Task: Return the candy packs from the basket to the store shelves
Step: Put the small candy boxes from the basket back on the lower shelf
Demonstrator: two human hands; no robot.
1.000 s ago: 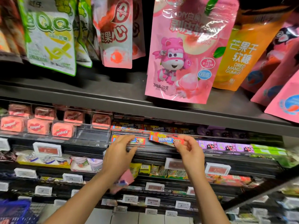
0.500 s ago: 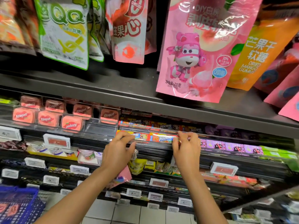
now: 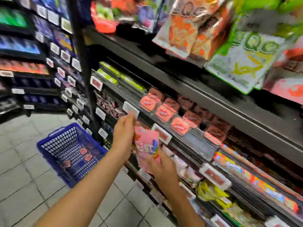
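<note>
Left hand (image 3: 123, 135) grip pinching top edge of pink candy pack (image 3: 146, 145); right hand (image 3: 161, 167) grip curled round pack's lower end. Pack upright, held in air just before shelf edge (image 3: 193, 143), between price tags (image 3: 131, 110). Pink tins (image 3: 164, 113) in clear trays behind, multicoloured stick packs (image 3: 255, 179) lower right. Blue basket (image 3: 54, 141) on tiled floor (image 3: 21, 177) to left, few small packs (image 3: 83, 151) inside. Hanging bags (image 3: 242, 63) above, blurred.

Glossy pink plastic candy pack (image 3: 146, 145); blue plastic mesh basket (image 3: 68, 151); matt grey metal shelf (image 3: 188, 86).
</note>
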